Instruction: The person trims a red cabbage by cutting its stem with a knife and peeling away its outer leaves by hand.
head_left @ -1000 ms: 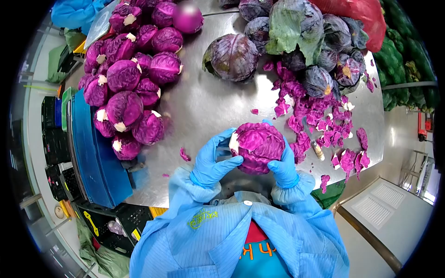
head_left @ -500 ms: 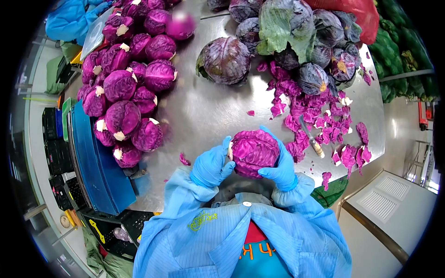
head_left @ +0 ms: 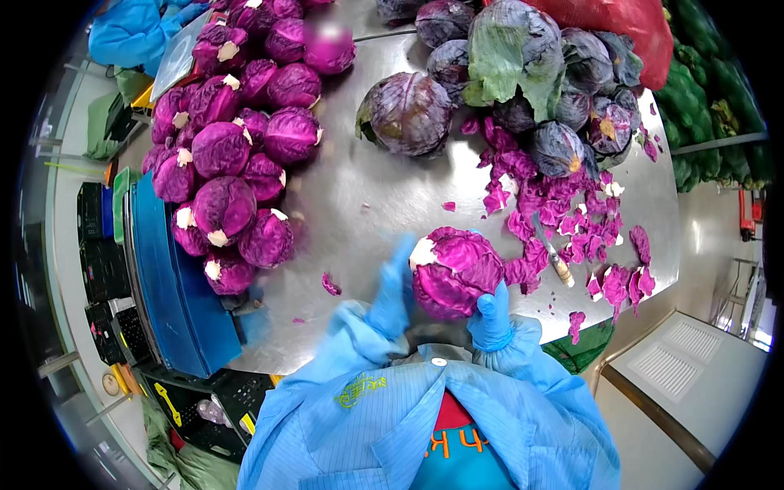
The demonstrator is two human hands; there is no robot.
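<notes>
Vegetable workroom: cabbages [head_left: 457,282], steel table [head_left: 351,196]

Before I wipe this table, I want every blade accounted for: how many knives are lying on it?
1: a wooden-handled knife, among the purple leaf scraps, to the right of the cabbage in the right hand. Others could be hidden under the scraps.

The tabletop [head_left: 343,220] is smooth, shiny metal, bright with glare. The held cabbage [head_left: 457,278] has glossy, wrinkled leaves; the dark cabbages [head_left: 406,114] on the far side look duller. The gloves [head_left: 492,322] seem thin and rubbery, the coat [head_left: 327,437] matt striped cloth. At right, the knife [head_left: 562,271] has a wooden-looking handle; the far sack [head_left: 629,37] resembles glossy plastic, the bin [head_left: 184,302] at left smooth plastic.
</notes>
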